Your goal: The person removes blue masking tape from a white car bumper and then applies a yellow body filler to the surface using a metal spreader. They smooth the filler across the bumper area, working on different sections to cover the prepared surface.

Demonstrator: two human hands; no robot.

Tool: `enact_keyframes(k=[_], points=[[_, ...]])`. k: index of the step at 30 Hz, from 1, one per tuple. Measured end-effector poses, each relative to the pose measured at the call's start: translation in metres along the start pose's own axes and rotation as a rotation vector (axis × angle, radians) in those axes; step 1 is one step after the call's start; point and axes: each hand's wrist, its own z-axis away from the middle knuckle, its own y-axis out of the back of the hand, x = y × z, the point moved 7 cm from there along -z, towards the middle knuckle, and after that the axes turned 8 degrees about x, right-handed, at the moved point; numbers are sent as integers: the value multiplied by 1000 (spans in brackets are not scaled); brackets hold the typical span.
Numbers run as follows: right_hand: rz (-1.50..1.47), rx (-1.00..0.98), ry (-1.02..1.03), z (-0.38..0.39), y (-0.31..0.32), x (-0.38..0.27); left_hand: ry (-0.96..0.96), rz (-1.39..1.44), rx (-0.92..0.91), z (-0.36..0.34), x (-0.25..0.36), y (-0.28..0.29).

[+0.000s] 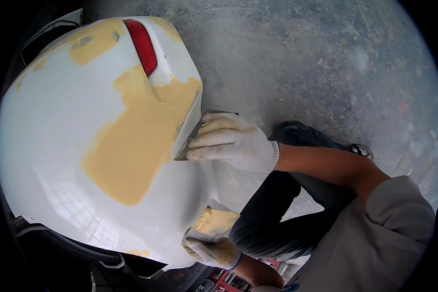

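Observation:
A white car body panel (58, 131), seemingly a rear bumper or fender, carries a broad smeared patch of yellow body filler (126, 146). My right hand (233, 141), in a white knit glove stained with filler, grips a thin dark spreader (181, 155). Its blade lies along the panel's edge, beside the filler patch. Lower down, my left hand (214, 252), also gloved, holds a flat plate (216, 220) loaded with yellow filler, close to the panel's lower curve. The fingers of the left hand are partly hidden under the plate.
A red tail light (142, 47) sits in the panel's upper part, with a smaller filler patch (95, 44) to its left. My bent legs (272, 209) are close to the panel. Beyond lies a grey concrete floor (316, 63). Red-framed items (224, 281) stand at the bottom.

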Motion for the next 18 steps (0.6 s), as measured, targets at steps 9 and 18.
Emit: enact_keyframes(k=[9, 18], points=[[-401, -943, -625, 31, 26, -26, -273, -200, -16, -21, 24, 1], [-718, 137, -1485, -27, 9, 68, -160, -71, 13, -15, 21, 4]])
